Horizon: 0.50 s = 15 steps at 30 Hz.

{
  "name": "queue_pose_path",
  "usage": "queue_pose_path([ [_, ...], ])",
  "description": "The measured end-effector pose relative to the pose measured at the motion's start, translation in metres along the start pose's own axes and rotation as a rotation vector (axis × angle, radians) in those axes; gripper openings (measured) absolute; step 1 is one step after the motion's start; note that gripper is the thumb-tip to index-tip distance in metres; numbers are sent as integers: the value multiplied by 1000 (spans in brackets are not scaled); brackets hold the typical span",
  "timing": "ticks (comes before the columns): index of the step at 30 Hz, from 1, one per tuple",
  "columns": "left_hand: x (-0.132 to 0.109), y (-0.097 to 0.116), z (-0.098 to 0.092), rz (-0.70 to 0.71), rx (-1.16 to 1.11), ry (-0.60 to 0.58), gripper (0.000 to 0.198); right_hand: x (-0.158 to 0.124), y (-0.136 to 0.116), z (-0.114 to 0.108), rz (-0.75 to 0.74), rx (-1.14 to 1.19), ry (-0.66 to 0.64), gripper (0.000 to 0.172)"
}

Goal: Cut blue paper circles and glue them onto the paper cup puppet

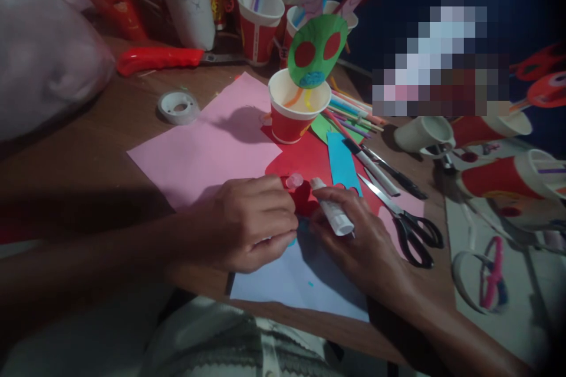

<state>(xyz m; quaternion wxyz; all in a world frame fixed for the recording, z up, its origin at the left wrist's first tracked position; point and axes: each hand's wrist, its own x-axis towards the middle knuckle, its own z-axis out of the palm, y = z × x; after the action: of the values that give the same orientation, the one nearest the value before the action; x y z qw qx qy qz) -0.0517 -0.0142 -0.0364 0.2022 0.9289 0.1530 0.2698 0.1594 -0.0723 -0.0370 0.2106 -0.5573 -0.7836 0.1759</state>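
Observation:
My right hand [360,230] grips a small white glue stick [335,212] between thumb and fingers, its narrower end pointing up and left. My left hand [260,218] is closed, knuckles up, over the edges of the pink and red paper; whatever its fingertips hold is hidden. Just past its fingers is a small round translucent pinkish piece [294,181]. Under both hands lies a pale white-blue sheet [300,283] with small blue scraps. Beyond them, red paper [296,159] partly covers a pink sheet [212,147]. A blue paper strip [342,159] lies near my right hand.
Black-handled scissors [404,218] and pens [375,168] lie at right. A red paper cup [292,121] holds a green paper face [317,50]. Tape [178,107] and a red box cutter [161,60] lie at the left. More cups [259,29] stand behind.

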Motion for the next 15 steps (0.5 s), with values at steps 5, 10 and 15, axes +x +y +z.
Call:
queue_pose_path([
  [5,-2,1,1,25,128,-121,16,-2,2,7,-108,-124,60,41],
  [10,-4,0,6,33,180,-206,20,-4,7,12,-135,-170,68,46],
  [15,-5,0,13,23,171,-240,23,-5,7,13,-167,-194,65,49],
])
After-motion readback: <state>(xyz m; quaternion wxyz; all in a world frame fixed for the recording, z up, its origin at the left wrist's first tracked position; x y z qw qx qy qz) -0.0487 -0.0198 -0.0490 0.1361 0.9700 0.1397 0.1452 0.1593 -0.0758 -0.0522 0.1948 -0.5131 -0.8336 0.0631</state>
